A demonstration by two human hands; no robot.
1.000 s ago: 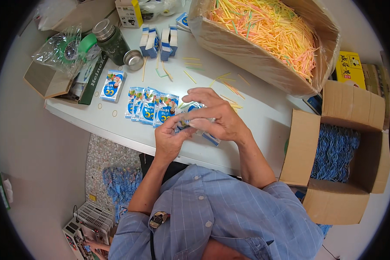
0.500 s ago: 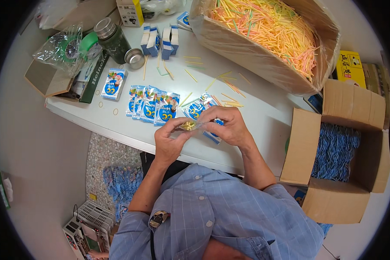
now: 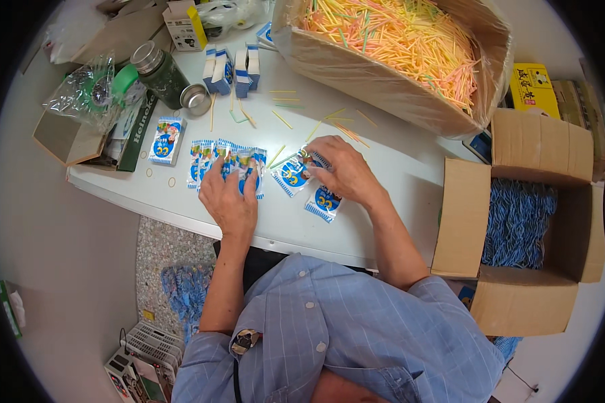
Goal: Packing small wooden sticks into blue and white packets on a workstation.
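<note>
The white table [image 3: 396, 168] carries a large lined carton of coloured sticks [image 3: 396, 40] at the far edge. A second carton of blue bundles [image 3: 517, 218] sits at your right, its contents hard to identify. Done so far: a row of blue-white packets [image 3: 225, 161] lies overlapped. Your left hand [image 3: 230, 201] rests on it, fingers flat and slightly spread. Your right hand [image 3: 343, 171] covers two loose packets [image 3: 292, 173], fingers curled; whether they pinch one is unclear, probably yes.

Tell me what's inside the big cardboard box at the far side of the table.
The big cardboard box holds a loose heap of thin yellow, pink and green sticks in a clear liner. Anything beneath the heap is covered.
</note>
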